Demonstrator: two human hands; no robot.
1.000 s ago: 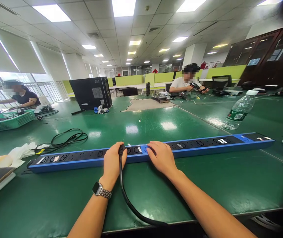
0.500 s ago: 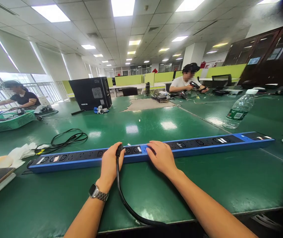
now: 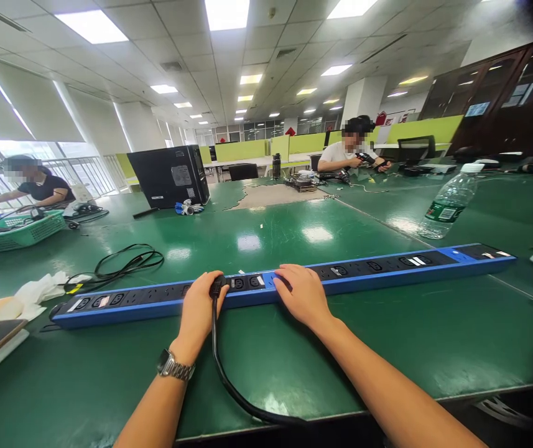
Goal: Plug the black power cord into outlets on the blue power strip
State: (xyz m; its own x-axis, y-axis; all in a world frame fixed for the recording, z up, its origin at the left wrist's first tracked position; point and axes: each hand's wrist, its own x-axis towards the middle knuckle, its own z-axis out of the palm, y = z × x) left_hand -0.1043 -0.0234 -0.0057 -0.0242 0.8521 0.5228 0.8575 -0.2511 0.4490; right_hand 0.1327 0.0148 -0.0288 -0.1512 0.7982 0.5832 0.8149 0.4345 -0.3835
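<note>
– Left grip (image 3: 199,308), in the head view: how does it stand?
– Curled closed around the black plug (image 3: 218,287), at the top of the strip (image 3: 387,269); whether the plug is fully seated, I can't tell
– And the right grip (image 3: 304,297)?
– On the strip near its middle, fingers bent over the top, thumb apart from them; clasping or merely resting, I can't tell
– Where's the strip itself?
– Lying across the table (image 3: 410,336) from left to right, sockets facing up
– The cord (image 3: 229,379)?
– Down from the plug, then curving right to the table's near edge
– Anything around it?
– Coiled cable (image 3: 129,261) behind the strip's left end, bottle (image 3: 450,205) beyond its right half, black tower (image 3: 168,177) and green basket (image 3: 45,227) farther back on the left
</note>
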